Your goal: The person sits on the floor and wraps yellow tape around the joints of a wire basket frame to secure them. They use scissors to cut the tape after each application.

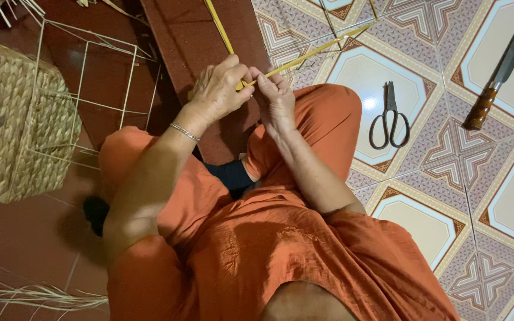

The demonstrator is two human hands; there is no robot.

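While a woven straw basket (13, 119) on a white wire frame (99, 89) stands far left, your left hand (218, 89) and right hand (275, 98) both pinch thin yellow reed strips (304, 57) above your knee; black scissors (389, 116) and a wooden-handled knife (498, 74) lie right.

Tiled floor (435, 154) with scissors (389, 119), knife (498, 74), woven basket (13, 119).
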